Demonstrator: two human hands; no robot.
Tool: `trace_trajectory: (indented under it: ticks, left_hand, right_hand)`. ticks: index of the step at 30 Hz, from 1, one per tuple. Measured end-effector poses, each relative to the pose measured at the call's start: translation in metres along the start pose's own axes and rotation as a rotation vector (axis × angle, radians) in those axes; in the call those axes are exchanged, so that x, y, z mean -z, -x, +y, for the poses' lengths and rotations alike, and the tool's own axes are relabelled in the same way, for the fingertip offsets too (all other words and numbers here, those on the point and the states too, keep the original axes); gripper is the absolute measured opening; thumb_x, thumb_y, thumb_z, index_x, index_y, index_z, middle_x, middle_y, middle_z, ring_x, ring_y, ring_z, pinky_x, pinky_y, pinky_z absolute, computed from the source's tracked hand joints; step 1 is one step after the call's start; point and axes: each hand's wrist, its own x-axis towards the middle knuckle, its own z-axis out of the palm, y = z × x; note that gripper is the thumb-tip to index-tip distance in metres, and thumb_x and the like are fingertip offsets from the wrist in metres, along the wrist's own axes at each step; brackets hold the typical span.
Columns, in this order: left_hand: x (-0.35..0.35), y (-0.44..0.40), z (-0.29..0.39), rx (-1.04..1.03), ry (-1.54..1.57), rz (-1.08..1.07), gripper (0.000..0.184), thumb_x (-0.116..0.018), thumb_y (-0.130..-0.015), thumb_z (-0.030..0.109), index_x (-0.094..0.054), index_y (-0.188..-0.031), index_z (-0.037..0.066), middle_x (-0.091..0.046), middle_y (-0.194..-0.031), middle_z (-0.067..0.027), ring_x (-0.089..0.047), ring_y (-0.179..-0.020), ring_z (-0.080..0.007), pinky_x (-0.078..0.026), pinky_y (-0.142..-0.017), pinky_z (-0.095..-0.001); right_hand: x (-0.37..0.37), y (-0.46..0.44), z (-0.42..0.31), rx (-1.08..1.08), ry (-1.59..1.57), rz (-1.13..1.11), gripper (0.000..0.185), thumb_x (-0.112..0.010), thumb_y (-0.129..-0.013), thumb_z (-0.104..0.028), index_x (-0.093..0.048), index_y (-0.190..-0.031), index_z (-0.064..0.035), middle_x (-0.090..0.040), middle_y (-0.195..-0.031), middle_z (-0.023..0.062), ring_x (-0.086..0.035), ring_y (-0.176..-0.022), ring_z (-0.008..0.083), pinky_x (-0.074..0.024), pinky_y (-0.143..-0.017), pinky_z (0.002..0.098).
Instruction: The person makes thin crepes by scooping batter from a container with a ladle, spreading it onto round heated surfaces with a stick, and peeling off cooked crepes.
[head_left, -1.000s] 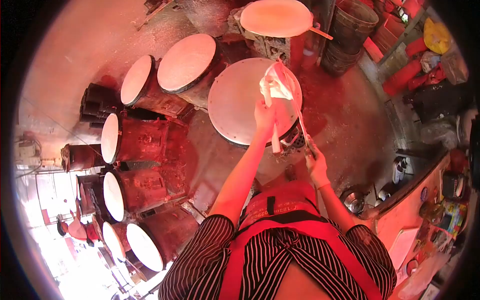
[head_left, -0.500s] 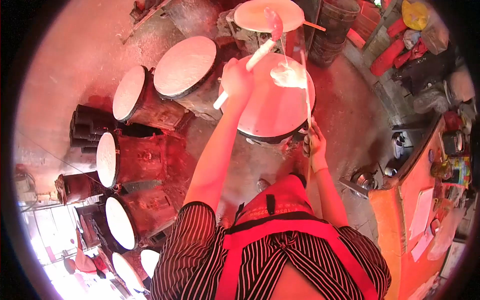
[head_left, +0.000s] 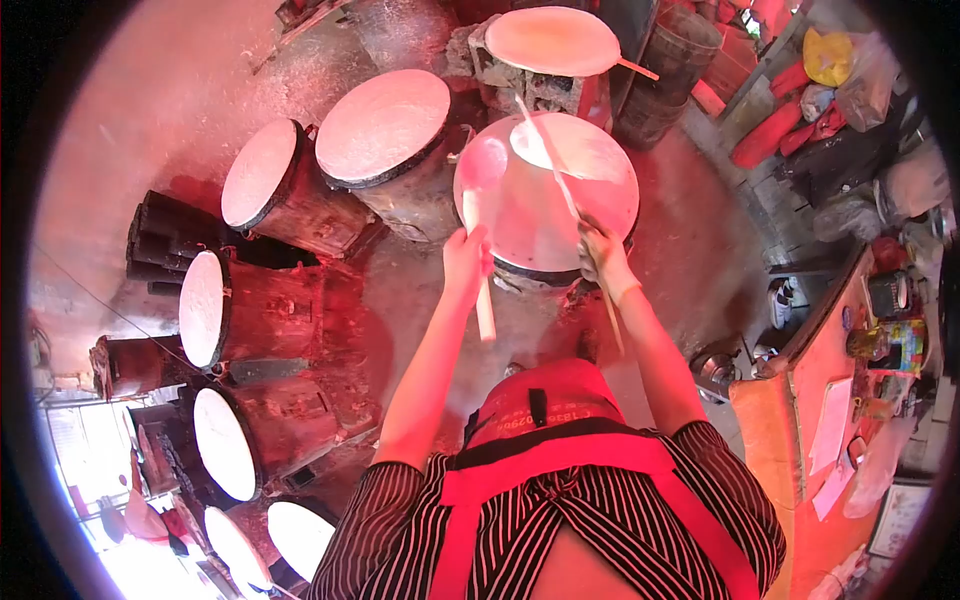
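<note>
My left hand (head_left: 466, 264) is wrapped round the pale handle of a ladle (head_left: 484, 165), whose round pinkish bowl is over the left part of a large round griddle (head_left: 500, 215). A long thin wooden stick (head_left: 562, 185) is held in my right hand (head_left: 603, 257) at the griddle's right front edge, its far end reaching over the plate. Pale batter (head_left: 580, 148) covers part of the far side of the griddle, brightest near the stick.
Several drum-like stoves with pale round tops, such as one (head_left: 383, 128), curve along the left. Behind the griddle is a round orange-lit plate (head_left: 552, 41) with a stick beside it. Buckets (head_left: 680, 60) stand at the back right; a counter (head_left: 775, 440) is at the right.
The ladle has come down and back from high above the griddle, with my left hand. My right hand has moved slightly leftward, tilting the stick across the batter, which is now spread wider.
</note>
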Motion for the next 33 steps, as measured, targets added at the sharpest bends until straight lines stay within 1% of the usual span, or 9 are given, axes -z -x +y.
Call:
trace_trajectory:
  ticks: [1, 5, 8, 12, 17, 22, 27, 31, 33]
  left_hand:
    - [0.005, 0.015, -0.001, 0.171, 0.248, -0.069, 0.022, -0.061, -0.094, 0.019, -0.052, -0.076, 0.01, -0.04, -0.057, 0.0062, -0.037, -0.042, -0.0059, -0.029, -0.039, -0.0231]
    - [0.03, 0.089, -0.011, 0.354, 0.465, -0.179, 0.027, -0.063, -0.096, 0.02, -0.042, -0.08, 0.014, -0.038, -0.062, 0.008, -0.035, -0.046, -0.0034, -0.027, -0.04, -0.0212]
    - [0.028, 0.124, -0.017, 0.368, 0.445, -0.048, 0.021, -0.063, -0.096, 0.019, -0.046, -0.084, 0.012, -0.044, -0.066, 0.0059, -0.039, -0.05, -0.0038, -0.03, -0.042, -0.0197]
    - [0.037, 0.143, -0.047, 0.361, 0.475, 0.092, 0.011, -0.063, -0.095, 0.015, -0.055, -0.097, 0.008, -0.055, -0.079, 0.001, -0.045, -0.058, -0.0044, -0.035, -0.045, -0.0176]
    - [0.044, 0.165, -0.096, 0.356, 0.611, 0.286, 0.006, -0.059, -0.097, 0.012, -0.055, -0.098, 0.008, -0.05, -0.073, 0.0041, -0.04, -0.052, -0.0036, -0.033, -0.043, -0.017]
    - [0.024, 0.194, -0.135, 0.415, 0.991, 0.363, 0.007, -0.057, -0.098, 0.012, -0.052, -0.093, 0.01, -0.043, -0.066, 0.0057, -0.036, -0.048, -0.0042, -0.032, -0.041, -0.018]
    - [-0.032, 0.212, -0.151, 0.357, 1.002, 0.45, 0.013, -0.064, -0.093, 0.016, -0.054, -0.091, 0.009, -0.046, -0.065, 0.0034, -0.042, -0.05, -0.0087, -0.041, -0.046, -0.0221]
    - [-0.082, 0.219, -0.154, 0.398, 0.905, 0.753, 0.017, -0.07, -0.087, 0.018, -0.058, -0.079, 0.008, -0.058, -0.071, -0.0028, -0.056, -0.059, -0.0161, -0.051, -0.057, -0.0283]
    - [-0.091, 0.23, -0.168, 0.467, 0.945, 0.676, 0.018, -0.069, -0.088, 0.021, -0.058, -0.079, 0.01, -0.058, -0.07, -0.002, -0.056, -0.06, -0.0163, -0.05, -0.059, -0.0286]
  right_hand:
    - [0.009, 0.017, -0.004, -0.05, -0.003, -0.005, 0.036, -0.058, -0.097, -0.024, -0.059, -0.133, -0.0186, -0.039, -0.06, -0.0079, -0.037, -0.045, 0.0054, -0.0299, -0.04, 0.0226]
    - [0.032, 0.02, 0.022, 0.108, -0.044, 0.24, 0.037, -0.058, -0.097, -0.022, -0.058, -0.133, -0.0148, -0.042, -0.062, -0.0079, -0.038, -0.047, 0.0042, -0.0295, -0.042, 0.0213]
    - [0.02, -0.018, 0.025, 0.169, 0.038, 0.082, 0.041, -0.057, -0.098, -0.021, -0.055, -0.136, -0.0074, -0.045, -0.064, -0.0099, -0.038, -0.048, 0.0031, -0.0276, -0.043, 0.0219]
    - [-0.014, -0.046, 0.009, 0.118, 0.142, -0.023, 0.037, -0.055, -0.099, -0.023, -0.058, -0.134, -0.011, -0.043, -0.062, -0.0098, -0.035, -0.043, 0.004, -0.0248, -0.04, 0.0233]
    - [0.028, -0.005, -0.06, -0.247, 0.247, -0.348, 0.035, -0.055, -0.098, -0.022, -0.059, -0.133, -0.0169, -0.04, -0.058, -0.0067, -0.032, -0.039, 0.006, -0.0216, -0.036, 0.0243]
    - [0.099, -0.059, -0.05, -0.041, 0.2, 0.051, 0.04, -0.058, -0.097, -0.021, -0.056, -0.136, -0.0173, -0.044, -0.059, -0.0058, -0.031, -0.038, 0.0063, -0.0216, -0.034, 0.0257]
    - [0.071, -0.094, -0.066, -0.151, 0.431, -0.381, 0.041, -0.063, -0.095, -0.023, -0.057, -0.135, -0.0143, -0.04, -0.059, -0.0084, -0.035, -0.044, 0.0046, -0.026, -0.039, 0.0234]
    - [0.096, -0.088, -0.066, -0.251, 0.459, -0.638, 0.043, -0.059, -0.097, -0.021, -0.054, -0.139, -0.0148, -0.034, -0.058, -0.0087, -0.03, -0.042, 0.0045, -0.0239, -0.038, 0.0242]
    - [0.125, -0.07, -0.104, -0.316, 0.44, -0.798, 0.045, -0.054, -0.098, -0.017, -0.05, -0.143, -0.0161, -0.032, -0.058, -0.0078, -0.027, -0.042, 0.005, -0.0215, -0.037, 0.0246]
